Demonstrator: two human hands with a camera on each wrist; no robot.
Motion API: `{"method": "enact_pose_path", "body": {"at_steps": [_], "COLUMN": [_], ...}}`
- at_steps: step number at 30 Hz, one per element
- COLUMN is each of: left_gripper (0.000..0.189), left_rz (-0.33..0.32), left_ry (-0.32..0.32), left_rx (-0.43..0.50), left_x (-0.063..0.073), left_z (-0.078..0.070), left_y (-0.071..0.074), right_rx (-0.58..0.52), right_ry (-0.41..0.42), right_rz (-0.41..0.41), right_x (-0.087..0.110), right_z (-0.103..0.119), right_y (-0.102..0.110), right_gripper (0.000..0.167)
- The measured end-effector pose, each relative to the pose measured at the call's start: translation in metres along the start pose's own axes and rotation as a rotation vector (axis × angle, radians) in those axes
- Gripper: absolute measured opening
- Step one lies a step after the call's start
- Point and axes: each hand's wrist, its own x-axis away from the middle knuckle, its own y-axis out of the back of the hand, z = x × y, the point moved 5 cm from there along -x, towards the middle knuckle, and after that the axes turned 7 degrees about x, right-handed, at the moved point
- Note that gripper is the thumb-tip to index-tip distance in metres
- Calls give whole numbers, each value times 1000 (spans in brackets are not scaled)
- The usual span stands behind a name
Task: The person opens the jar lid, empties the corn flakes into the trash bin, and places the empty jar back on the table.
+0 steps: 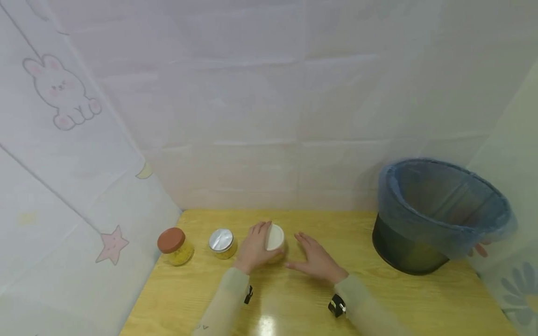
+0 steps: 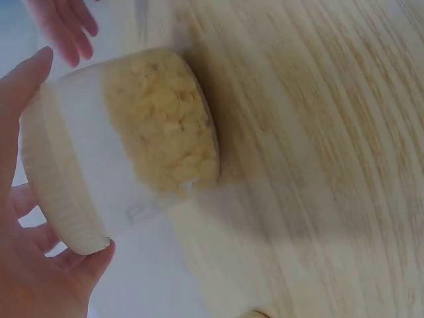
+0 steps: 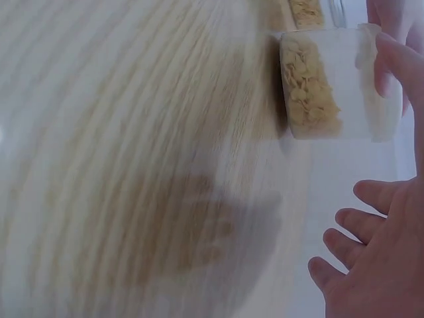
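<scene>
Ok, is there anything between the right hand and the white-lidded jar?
Nothing visible stands between the right hand and the white-lidded jar; only tabletop shows in the gap. The left hand grips the lid from the opposite side, its thumb along the near edge, leaving the facing side uncovered.

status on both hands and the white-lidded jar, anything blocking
Left hand gripping white-lidded jar around its lid. Right hand empty, apart from jar. Nothing seen between right hand and jar.
</scene>
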Motion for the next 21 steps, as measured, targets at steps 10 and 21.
{"method": "enact_pose_path", "body": {"at_steps": [10, 21], "left_gripper": [94, 92], "left_rz": [-74, -120], "left_ry": [-35, -109], "left_rx": [1, 33], "left_x": [-1, -1], "left_z": [-13, -45], "left_y": [8, 36], "right_rx": [-67, -165], "right_ry": [-84, -64], "right_rz": [-19, -68], "right_x": [6, 9], "right_z": [3, 21], "right_y": [2, 20], "right_gripper": [114, 118]}}
